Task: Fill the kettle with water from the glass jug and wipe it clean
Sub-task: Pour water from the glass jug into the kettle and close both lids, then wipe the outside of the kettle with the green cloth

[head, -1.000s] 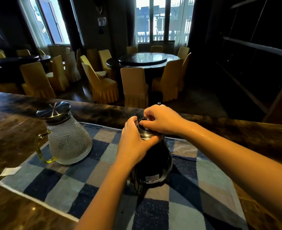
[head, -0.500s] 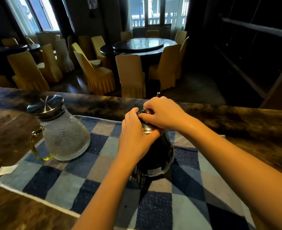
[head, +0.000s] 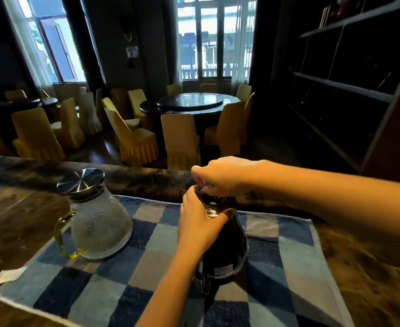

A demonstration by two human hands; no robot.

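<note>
A dark shiny kettle [head: 227,251] stands on a blue checked towel [head: 147,277] in the middle of the counter. My left hand [head: 199,227] is wrapped around the kettle's neck. My right hand [head: 224,175] pinches the small lid at the kettle's top; the lid itself is mostly hidden under the fingers. To the left on the towel stands the textured glass jug [head: 100,227], with a steel lid and a yellow handle, upright and untouched.
The dark marble counter [head: 17,208] runs left to right, with its far edge just behind the kettle. A white paper scrap [head: 9,276] lies at the towel's left corner. Beyond are yellow-covered chairs, a round table [head: 189,102] and shelving [head: 347,90] on the right.
The view has tilted upward, showing more of the room. My right hand has risen slightly at the kettle's top, still pinching the lid. My left hand stays on the neck.
</note>
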